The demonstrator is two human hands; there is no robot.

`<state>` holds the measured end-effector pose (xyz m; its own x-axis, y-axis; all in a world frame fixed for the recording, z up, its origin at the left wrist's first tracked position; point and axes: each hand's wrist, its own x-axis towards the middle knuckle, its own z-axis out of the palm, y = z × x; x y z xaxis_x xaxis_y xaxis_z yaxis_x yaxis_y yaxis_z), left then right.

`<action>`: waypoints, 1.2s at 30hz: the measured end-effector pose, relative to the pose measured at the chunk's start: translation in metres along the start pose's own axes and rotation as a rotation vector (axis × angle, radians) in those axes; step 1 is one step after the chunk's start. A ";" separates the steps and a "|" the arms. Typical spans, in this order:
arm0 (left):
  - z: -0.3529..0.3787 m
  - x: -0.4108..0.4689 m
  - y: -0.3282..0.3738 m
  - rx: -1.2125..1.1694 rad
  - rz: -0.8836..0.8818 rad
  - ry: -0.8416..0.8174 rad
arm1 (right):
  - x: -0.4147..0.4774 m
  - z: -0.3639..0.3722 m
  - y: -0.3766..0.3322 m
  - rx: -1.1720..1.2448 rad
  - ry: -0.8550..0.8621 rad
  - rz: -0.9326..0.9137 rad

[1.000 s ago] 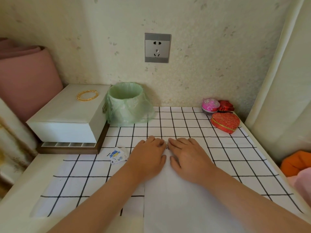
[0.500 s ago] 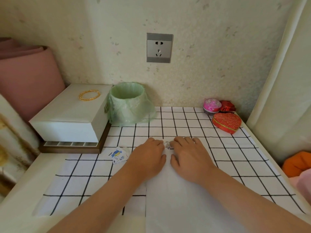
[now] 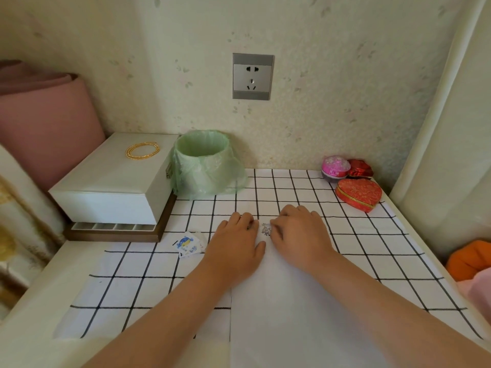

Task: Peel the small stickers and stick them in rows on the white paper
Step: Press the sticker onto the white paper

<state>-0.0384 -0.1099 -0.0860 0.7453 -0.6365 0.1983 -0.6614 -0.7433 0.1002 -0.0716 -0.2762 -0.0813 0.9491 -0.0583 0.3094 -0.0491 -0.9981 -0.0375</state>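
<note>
A white paper (image 3: 281, 309) lies lengthwise on the checked cloth in front of me. A small pale sticker (image 3: 265, 229) sits flat near its far edge. My left hand (image 3: 236, 245) lies palm down on the paper's left side, fingers straight, just left of the sticker. My right hand (image 3: 300, 235) lies palm down on the right side, its fingertips beside the sticker. A small stack of sticker sheets (image 3: 188, 244), the top one blue and white, lies on the cloth left of my left hand.
A white box (image 3: 111, 187) with a gold bangle (image 3: 142, 150) stands at the back left. Beside it is a green-lined bin (image 3: 204, 163). A red heart box (image 3: 358, 193) and two small candy boxes sit at the back right.
Both hands slid slightly apart on the paper, uncovering the small sticker between their fingertips. The view drifted a little.
</note>
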 end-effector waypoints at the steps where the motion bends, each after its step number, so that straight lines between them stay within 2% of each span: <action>1: 0.001 0.001 0.000 -0.001 -0.001 0.008 | 0.005 -0.001 0.000 0.060 -0.022 0.058; 5: 0.006 0.000 0.000 0.005 -0.023 0.039 | 0.022 -0.006 0.003 0.442 -0.130 0.358; 8: 0.007 -0.001 -0.001 -0.003 -0.033 0.048 | 0.028 -0.006 0.005 0.515 -0.178 0.436; 26: 0.009 -0.002 0.000 -0.003 -0.042 0.077 | 0.028 -0.007 0.004 0.530 -0.153 0.497; 36: 0.008 -0.002 0.001 0.008 -0.045 0.066 | 0.026 -0.001 0.005 0.537 -0.132 0.466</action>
<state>-0.0400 -0.1110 -0.0945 0.7668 -0.5880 0.2574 -0.6267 -0.7725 0.1023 -0.0476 -0.2830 -0.0729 0.8984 -0.4382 0.0312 -0.3303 -0.7207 -0.6095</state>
